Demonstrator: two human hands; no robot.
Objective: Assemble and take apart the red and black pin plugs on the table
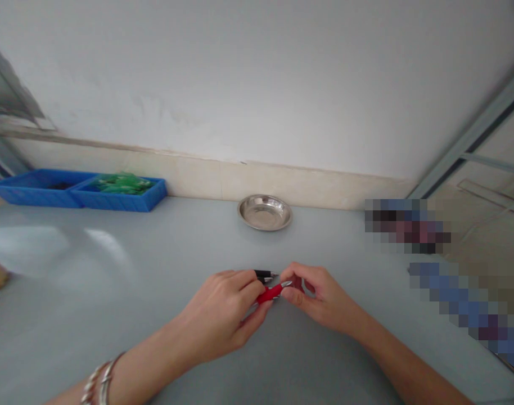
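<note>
1. Red pen (269, 295) is sitting low-ctr over the grey table (164, 242), its silver tip pointing twd the R hand.
2. L hand (223, 306) is closing thumb + fingers on the pen's red barrel.
3. R hand (320, 292) is curling partway, thumb + index coming close together at the silver tip; can't tell if it's gripping.
4. Black pens (264, 274) are poking out just beyond the red one, partly hidden by L hand; can't tell if it's touching them.
5. Metal dish (264, 214) is resting nr the wall (257, 101), beyond both hands.
6. Blue trays (117, 201) are standing far L, green items (124, 184) lying in the R-hand one.
</note>
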